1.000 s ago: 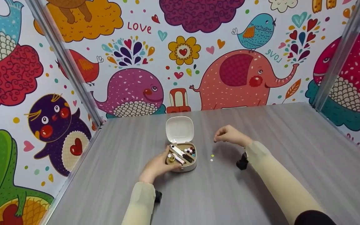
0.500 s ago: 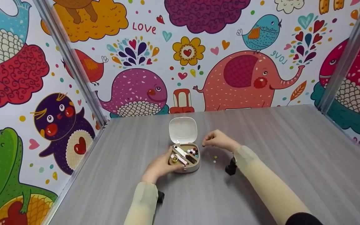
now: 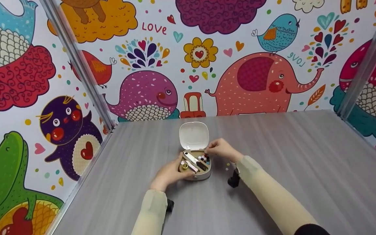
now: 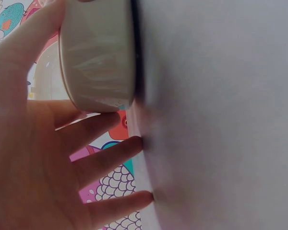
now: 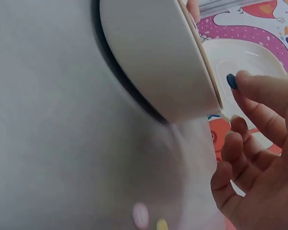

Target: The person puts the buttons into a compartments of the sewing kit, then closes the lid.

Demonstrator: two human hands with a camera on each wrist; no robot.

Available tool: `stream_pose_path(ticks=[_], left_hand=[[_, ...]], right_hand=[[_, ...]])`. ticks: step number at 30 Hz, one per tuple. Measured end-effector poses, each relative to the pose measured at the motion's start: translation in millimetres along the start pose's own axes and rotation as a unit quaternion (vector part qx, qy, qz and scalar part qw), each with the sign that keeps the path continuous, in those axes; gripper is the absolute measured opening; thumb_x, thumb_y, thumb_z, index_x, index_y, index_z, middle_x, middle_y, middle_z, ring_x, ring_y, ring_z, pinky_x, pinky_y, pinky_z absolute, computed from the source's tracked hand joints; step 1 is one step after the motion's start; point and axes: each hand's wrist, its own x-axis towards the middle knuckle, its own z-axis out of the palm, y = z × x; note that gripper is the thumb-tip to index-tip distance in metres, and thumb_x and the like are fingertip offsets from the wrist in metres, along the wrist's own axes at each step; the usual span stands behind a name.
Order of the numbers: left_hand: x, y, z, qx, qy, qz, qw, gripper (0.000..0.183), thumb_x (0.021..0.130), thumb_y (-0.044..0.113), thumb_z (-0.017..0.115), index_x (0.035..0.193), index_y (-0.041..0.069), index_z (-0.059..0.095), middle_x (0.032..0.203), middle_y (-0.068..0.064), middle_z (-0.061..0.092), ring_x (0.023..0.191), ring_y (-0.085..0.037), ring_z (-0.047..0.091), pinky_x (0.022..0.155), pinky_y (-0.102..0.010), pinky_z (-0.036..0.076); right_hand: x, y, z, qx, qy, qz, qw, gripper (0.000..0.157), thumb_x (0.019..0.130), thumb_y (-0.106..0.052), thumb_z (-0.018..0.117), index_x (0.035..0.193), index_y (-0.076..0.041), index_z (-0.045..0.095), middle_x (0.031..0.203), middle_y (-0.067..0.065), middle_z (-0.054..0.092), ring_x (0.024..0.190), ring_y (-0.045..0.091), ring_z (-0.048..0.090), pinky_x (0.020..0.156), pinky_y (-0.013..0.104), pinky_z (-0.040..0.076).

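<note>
A small white sewing box (image 3: pixel 202 176) stands on the table with its lid (image 3: pixel 194 135) raised. My left hand (image 3: pixel 168 173) grips its left and front sides between thumb and fingers; in the left wrist view the other fingers spread beside the box wall (image 4: pixel 98 57). My right hand (image 3: pixel 222 150) is at the box's back right rim, over the compartment of small coloured buttons (image 3: pixel 203 158). Between thumb and forefinger it pinches a dark blue button (image 5: pixel 232 81), clear in the right wrist view. A white-and-black tool (image 3: pixel 195 161) lies diagonally inside, near a gold-coloured round item (image 3: pixel 184 166).
Two loose buttons, a yellow one (image 3: pixel 227 164) and a pale pink one (image 5: pixel 140 215), lie on the grey table (image 3: pixel 273 140) right of the box. Cartoon-printed walls (image 3: pixel 162 88) with metal corner posts (image 3: pixel 364 65) enclose the table.
My right hand has moved left from beyond the loose buttons to the box's right rim, carrying the pinched button. My left hand keeps its grip on the box. The head view has shifted slightly.
</note>
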Motion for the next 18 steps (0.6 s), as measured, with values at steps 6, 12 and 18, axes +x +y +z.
stream_pose_path(ticks=[6, 12, 18], left_hand=[[-2.1, 1.6, -1.3, 0.001, 0.005, 0.005, 1.0, 0.105, 0.079, 0.059, 0.071, 0.152, 0.001, 0.023, 0.148, -0.021, 0.039, 0.127, -0.04, 0.047, 0.1, -0.051, 0.041], [-2.7, 1.6, -1.4, 0.006, 0.004, -0.002, 1.0, 0.105, 0.079, 0.06, 0.071, 0.153, 0.002, 0.023, 0.149, -0.02, 0.038, 0.128, -0.04, 0.046, 0.101, -0.051, 0.04], [-2.3, 0.5, -0.5, 0.007, 0.005, -0.002, 1.0, 0.106, 0.078, 0.061, 0.07, 0.153, 0.002, 0.023, 0.148, -0.022, 0.039, 0.126, -0.041, 0.047, 0.101, -0.051, 0.041]], right_hand=[[1.9, -0.8, 11.5, 0.026, 0.028, 0.005, 0.999, 0.012, 0.083, -0.007, 0.071, 0.083, 0.004, 0.074, 0.071, 0.002, 0.067, 0.064, 0.01, 0.052, 0.058, 0.022, 0.041], [3.1, -1.7, 22.9, 0.034, 0.054, 0.008, 0.998, 0.011, 0.081, -0.005, 0.072, 0.082, 0.006, 0.073, 0.065, -0.003, 0.062, 0.059, 0.008, 0.047, 0.053, 0.02, 0.036], [5.3, -3.6, 30.7, 0.032, 0.081, 0.015, 0.996, 0.011, 0.081, -0.006, 0.073, 0.079, 0.004, 0.073, 0.061, -0.006, 0.057, 0.056, 0.006, 0.046, 0.052, 0.02, 0.036]])
